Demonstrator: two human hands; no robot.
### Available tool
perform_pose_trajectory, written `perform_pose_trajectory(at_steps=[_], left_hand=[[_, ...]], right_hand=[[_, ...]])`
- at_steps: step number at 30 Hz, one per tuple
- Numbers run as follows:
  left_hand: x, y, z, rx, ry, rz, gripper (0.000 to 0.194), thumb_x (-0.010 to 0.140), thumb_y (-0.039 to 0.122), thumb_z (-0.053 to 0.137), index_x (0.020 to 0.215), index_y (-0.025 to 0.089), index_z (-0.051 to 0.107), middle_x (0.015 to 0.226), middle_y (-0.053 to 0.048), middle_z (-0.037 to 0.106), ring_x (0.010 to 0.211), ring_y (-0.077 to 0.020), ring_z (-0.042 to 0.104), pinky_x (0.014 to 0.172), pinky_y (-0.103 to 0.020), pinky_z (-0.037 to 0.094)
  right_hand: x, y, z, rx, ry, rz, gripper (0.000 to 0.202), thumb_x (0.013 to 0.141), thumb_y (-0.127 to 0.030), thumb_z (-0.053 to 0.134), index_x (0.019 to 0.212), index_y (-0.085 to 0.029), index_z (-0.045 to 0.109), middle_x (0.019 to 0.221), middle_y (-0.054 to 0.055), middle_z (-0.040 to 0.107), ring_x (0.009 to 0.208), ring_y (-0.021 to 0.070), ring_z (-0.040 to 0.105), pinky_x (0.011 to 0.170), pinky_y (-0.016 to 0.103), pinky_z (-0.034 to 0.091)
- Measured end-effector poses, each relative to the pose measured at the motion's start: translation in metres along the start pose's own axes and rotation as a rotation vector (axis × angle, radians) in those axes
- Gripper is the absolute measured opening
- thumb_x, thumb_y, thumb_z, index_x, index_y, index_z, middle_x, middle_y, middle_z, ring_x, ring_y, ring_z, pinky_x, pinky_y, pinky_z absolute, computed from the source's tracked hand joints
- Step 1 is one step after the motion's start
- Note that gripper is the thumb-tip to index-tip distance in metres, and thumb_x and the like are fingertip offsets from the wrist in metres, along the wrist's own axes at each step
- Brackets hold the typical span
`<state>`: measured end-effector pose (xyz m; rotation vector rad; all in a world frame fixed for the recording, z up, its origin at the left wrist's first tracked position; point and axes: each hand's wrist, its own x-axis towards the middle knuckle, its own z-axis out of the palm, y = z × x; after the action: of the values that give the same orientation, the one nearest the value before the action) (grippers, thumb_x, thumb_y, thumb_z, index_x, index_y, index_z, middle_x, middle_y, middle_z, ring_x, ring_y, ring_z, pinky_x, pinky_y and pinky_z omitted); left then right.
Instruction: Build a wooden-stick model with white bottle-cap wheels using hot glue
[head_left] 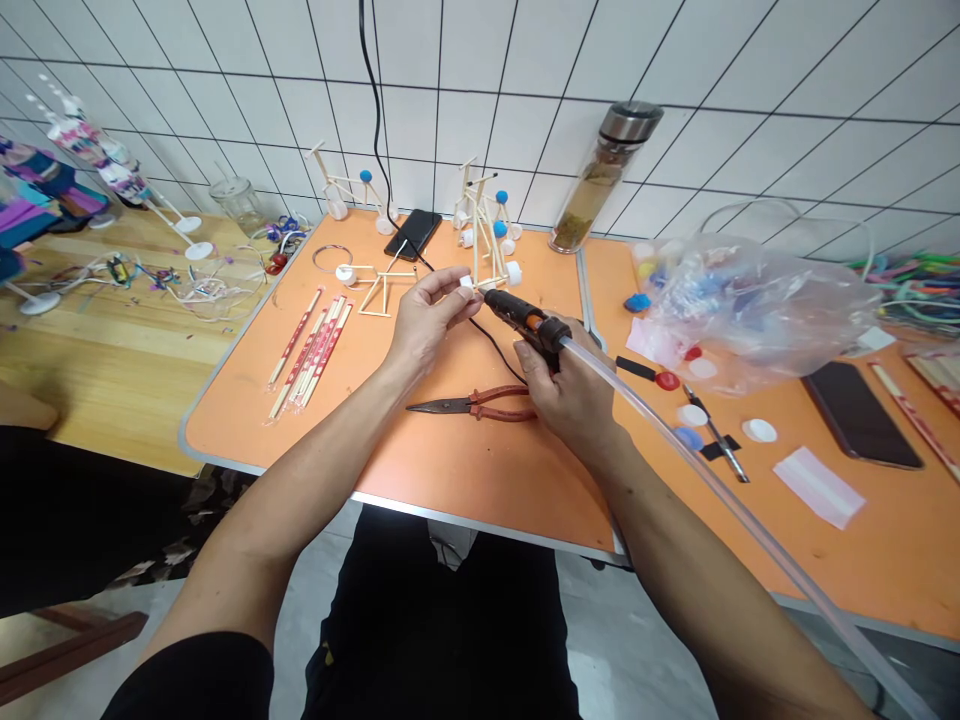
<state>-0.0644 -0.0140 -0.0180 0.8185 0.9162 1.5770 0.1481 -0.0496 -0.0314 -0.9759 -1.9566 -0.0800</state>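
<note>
My right hand [574, 390] is wrapped round a black hot glue gun [517, 315], with a long clear glue stick [675, 430] trailing from its back. The gun's nozzle points at the fingertips of my left hand [431, 315]. Those fingers pinch the lower end of a chopstick frame [491, 250], beside a small white piece [466, 284]. A white bottle cap [514, 272] sits on the frame's right side. Below the hands lie needle-nose pliers [472, 403] with red handles. Left of my hand rests another chopstick frame [379, 290] with a white cap.
Wrapped chopsticks [311, 350] lie at left. Behind stand a stick model [345, 185], a black phone [412, 235] and a glass tea bottle [600, 185]. At right are a plastic bag [750, 310], bottle caps [759, 430], a craft knife [716, 435] and another phone [862, 415].
</note>
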Motion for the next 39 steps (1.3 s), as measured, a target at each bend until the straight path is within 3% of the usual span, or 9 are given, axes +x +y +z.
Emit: perform_pose_trajectory(at_steps=[8,18,24,31,39], left_hand=[[0.0,0.0,-0.001,-0.033,-0.005,0.003,0.022,0.089,0.016,0.089,0.108,0.022,0.081,0.099,0.0,0.082,0.094,-0.0151,0.085,0.107,-0.036,0.069],[-0.001,0.001,0.0,0.014,0.012,0.005,0.023,0.09,0.018,0.09,0.11,0.022,0.079,0.108,-0.002,0.08,0.108,-0.0221,0.088,0.111,-0.041,0.068],[-0.001,0.001,-0.001,-0.007,0.007,0.025,0.023,0.089,0.017,0.09,0.11,0.022,0.08,0.106,-0.002,0.081,0.109,-0.0215,0.087,0.109,-0.038,0.069],[-0.002,0.001,0.001,-0.018,0.018,0.02,0.024,0.089,0.016,0.089,0.11,0.022,0.08,0.106,-0.001,0.08,0.111,-0.0221,0.087,0.11,-0.038,0.069],[-0.002,0.0,0.002,-0.04,0.014,0.029,0.023,0.089,0.013,0.087,0.109,0.021,0.08,0.103,0.0,0.078,0.106,-0.0205,0.087,0.107,-0.036,0.07]], right_hand=[[-0.002,0.003,0.001,-0.009,0.047,-0.006,0.041,0.115,-0.051,0.057,0.139,-0.021,0.072,0.12,0.014,0.083,0.107,0.0331,0.082,0.083,0.044,0.065],[-0.003,0.006,-0.004,-0.032,0.124,0.033,0.04,0.114,-0.052,0.059,0.138,-0.024,0.073,0.12,0.013,0.083,0.106,0.0339,0.082,0.089,0.048,0.066],[-0.003,0.006,-0.005,-0.063,0.137,-0.008,0.038,0.114,-0.049,0.059,0.138,-0.022,0.072,0.119,0.015,0.083,0.103,0.0328,0.082,0.084,0.045,0.065],[-0.004,0.007,-0.004,-0.178,0.025,-0.015,0.037,0.111,-0.041,0.062,0.142,-0.022,0.069,0.123,0.015,0.083,0.099,0.0307,0.082,0.079,0.041,0.064],[-0.004,0.011,-0.002,-0.268,0.04,-0.098,0.038,0.113,-0.037,0.062,0.145,-0.018,0.067,0.124,0.014,0.084,0.096,0.0262,0.083,0.078,0.035,0.06]])
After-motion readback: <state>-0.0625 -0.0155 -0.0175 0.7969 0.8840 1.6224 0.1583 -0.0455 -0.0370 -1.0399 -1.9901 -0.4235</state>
